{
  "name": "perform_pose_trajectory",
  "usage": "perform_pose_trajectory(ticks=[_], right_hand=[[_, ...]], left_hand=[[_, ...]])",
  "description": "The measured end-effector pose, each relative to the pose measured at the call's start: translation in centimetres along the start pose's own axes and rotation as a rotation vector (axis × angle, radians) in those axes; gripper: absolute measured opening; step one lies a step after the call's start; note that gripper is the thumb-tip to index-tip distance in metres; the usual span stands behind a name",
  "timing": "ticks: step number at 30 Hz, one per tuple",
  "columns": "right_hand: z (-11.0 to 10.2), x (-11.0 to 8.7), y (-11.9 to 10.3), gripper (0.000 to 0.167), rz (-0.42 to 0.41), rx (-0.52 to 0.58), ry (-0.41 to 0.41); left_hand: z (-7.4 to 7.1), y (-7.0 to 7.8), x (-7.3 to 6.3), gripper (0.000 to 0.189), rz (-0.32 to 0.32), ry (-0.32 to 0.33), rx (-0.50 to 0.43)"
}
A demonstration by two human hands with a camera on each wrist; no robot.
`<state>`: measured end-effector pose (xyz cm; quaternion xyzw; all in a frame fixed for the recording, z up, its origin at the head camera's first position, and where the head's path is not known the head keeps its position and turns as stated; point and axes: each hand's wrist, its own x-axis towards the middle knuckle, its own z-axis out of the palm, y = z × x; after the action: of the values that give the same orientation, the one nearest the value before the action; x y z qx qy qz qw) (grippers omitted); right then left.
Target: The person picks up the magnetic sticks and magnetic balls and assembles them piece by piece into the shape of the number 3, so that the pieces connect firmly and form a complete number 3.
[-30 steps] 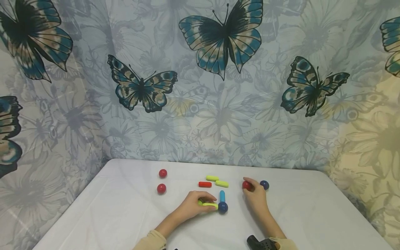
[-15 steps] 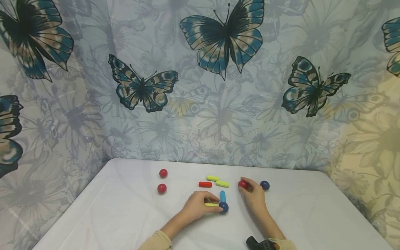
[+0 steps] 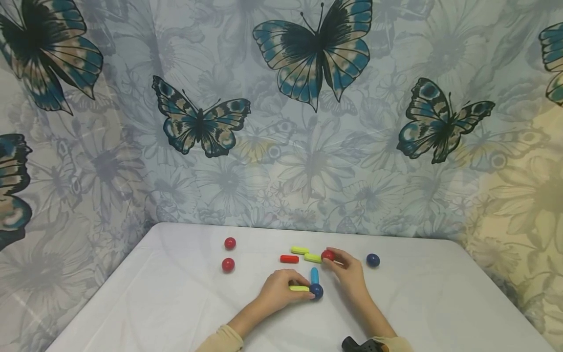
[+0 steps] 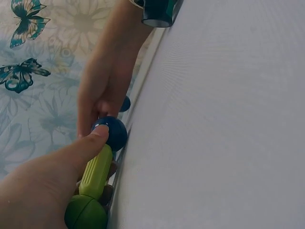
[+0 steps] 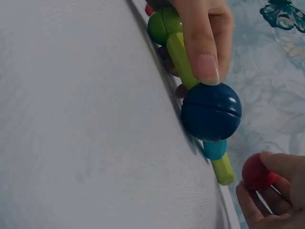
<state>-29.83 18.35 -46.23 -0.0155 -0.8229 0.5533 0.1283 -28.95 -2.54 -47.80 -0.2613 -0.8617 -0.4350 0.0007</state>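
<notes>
My left hand grips a joined ball-and-stick toy piece, thumb on its dark blue ball. A yellow-green stick runs from that ball to a green ball, which the hand hides in the head view. From the blue ball a light blue stick points away toward the table's far side. Between thumb and fingers my right hand pinches a red ball. That ball is right at the right end of a loose yellow-green stick.
A second loose yellow-green stick and a red stick lie just beyond my left hand. Two red balls, one farther and one nearer, sit to the left. Another dark blue ball rests right of my right hand on the white table.
My right hand has carried the red ball leftward, from beside the far blue ball to the loose yellow-green stick. My left hand has slid its grip right, thumb reaching the dark blue ball.
</notes>
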Motion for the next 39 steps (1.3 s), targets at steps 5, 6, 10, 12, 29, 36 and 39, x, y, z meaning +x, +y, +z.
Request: perform_pose_trajectory(ticks=[5, 6, 10, 12, 29, 36, 39], right_hand=[[0.29, -0.05, -0.15, 0.042, -0.009, 0.018, -0.037], [0.35, -0.05, -0.15, 0.043, -0.005, 0.019, -0.047], [0.52, -0.13, -0.23, 0.044, 0.019, 0.029, -0.079], [0.56, -0.17, -0.23, 0.045, 0.033, 0.036, -0.09], [0.55, -0.34, 0.23, 0.046, 0.03, 0.053, -0.138], [0.64, -0.43, 0.26, 0.045, 0.022, 0.052, -0.148], [0.66, -0.44, 0.38, 0.044, 0.016, 0.049, -0.155]], left_hand=[[0.02, 0.1, -0.06, 0.028, 0.007, -0.001, 0.009], [0.03, 0.11, -0.07, 0.028, 0.009, -0.001, 0.012], [0.09, 0.02, -0.04, 0.028, 0.034, 0.004, 0.027], [0.07, 0.01, -0.02, 0.028, 0.052, 0.008, 0.032], [-0.12, 0.16, -0.26, 0.028, 0.088, -0.006, 0.045], [-0.18, 0.24, -0.32, 0.028, 0.078, -0.014, 0.041], [-0.11, 0.19, -0.38, 0.028, 0.08, -0.019, 0.039]])
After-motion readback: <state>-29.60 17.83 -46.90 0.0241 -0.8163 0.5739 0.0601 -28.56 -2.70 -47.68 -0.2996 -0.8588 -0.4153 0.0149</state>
